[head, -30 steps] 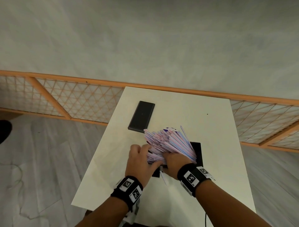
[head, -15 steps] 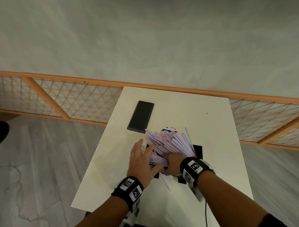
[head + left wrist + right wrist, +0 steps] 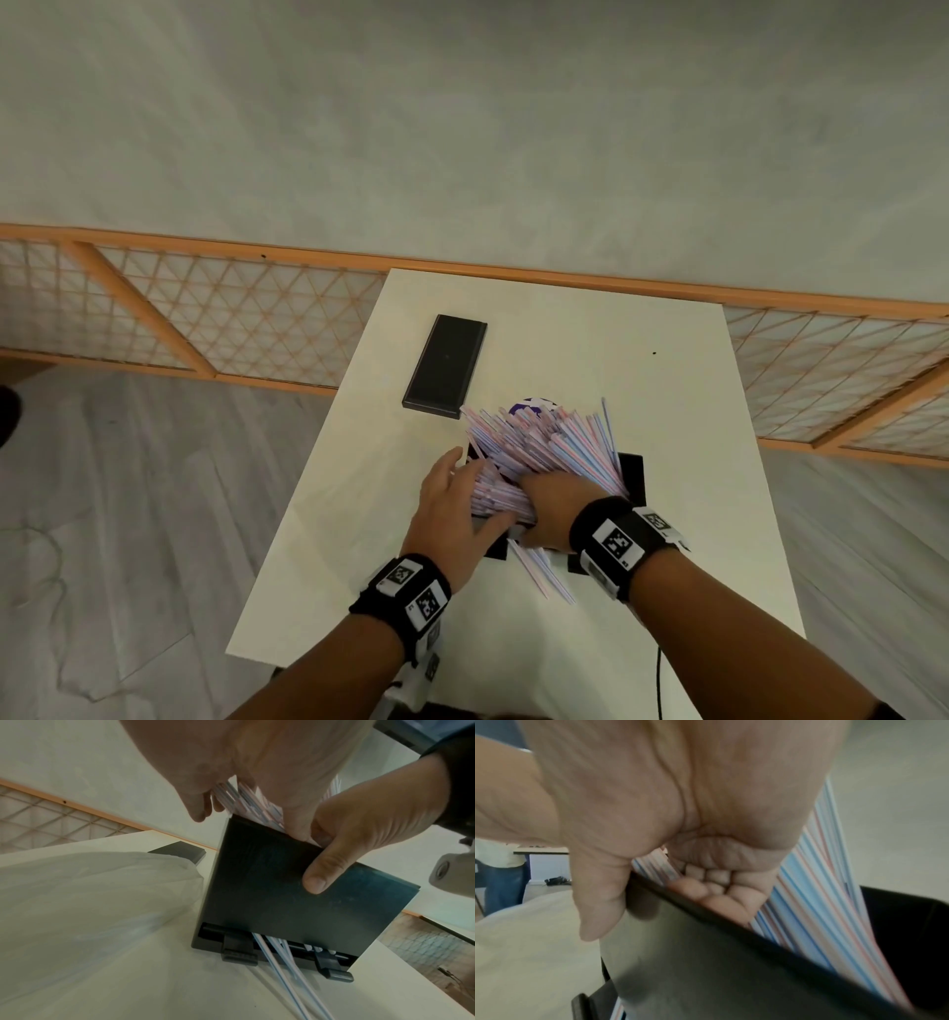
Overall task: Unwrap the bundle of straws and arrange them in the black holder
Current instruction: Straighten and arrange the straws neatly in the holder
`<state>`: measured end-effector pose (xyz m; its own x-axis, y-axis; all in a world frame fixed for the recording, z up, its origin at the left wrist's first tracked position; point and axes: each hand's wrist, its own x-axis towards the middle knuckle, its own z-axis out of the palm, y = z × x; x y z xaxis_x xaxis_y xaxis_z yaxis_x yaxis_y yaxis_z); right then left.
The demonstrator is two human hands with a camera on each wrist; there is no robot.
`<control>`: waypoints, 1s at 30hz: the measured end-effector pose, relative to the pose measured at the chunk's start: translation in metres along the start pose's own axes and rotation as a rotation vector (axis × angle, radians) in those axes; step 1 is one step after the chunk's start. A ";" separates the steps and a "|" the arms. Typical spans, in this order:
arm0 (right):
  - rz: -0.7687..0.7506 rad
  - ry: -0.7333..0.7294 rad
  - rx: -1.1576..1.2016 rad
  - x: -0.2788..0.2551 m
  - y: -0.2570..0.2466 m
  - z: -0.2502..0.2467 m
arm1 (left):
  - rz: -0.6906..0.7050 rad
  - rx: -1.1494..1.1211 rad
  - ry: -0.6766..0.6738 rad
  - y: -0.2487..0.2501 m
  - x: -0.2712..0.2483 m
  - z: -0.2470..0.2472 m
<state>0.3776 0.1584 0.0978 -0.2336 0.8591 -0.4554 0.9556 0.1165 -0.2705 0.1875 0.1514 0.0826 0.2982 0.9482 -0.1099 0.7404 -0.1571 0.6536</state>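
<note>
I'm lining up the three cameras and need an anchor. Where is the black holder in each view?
Head: black holder at centre, mostly hidden by the straws and both hands.
Left wrist: its front wall fills the centre.
Right wrist: its near wall crosses the lower half.
Shared landmark: the right hand with its thumb over the front wall.

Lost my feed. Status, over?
Left hand open against straws. Right hand grips holder rim. A few straws poke out the bottom slot.
</note>
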 end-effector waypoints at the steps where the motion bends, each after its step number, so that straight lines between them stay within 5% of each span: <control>1: -0.006 0.008 0.021 -0.002 0.000 -0.002 | 0.009 -0.004 -0.015 0.000 0.000 0.001; 10: -0.105 0.188 0.210 -0.037 -0.006 -0.012 | 0.144 -0.005 -0.155 0.001 0.004 0.009; 16: -0.040 0.388 0.258 -0.080 0.000 -0.012 | 0.128 0.006 0.131 0.001 -0.002 -0.002; 19: 0.090 0.488 0.228 -0.094 0.014 -0.005 | 0.224 0.115 0.125 0.002 -0.007 -0.004; 23: 0.130 0.458 0.195 -0.088 0.025 0.004 | 0.343 0.220 0.001 0.003 -0.008 0.000; 30: 0.041 0.281 0.143 -0.058 0.009 0.010 | 0.179 0.165 -0.061 0.007 0.001 -0.005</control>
<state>0.3979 0.1044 0.1132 -0.1178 0.9679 -0.2221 0.9237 0.0247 -0.3823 0.1896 0.1527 0.0910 0.4651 0.8837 -0.0516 0.7596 -0.3685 0.5360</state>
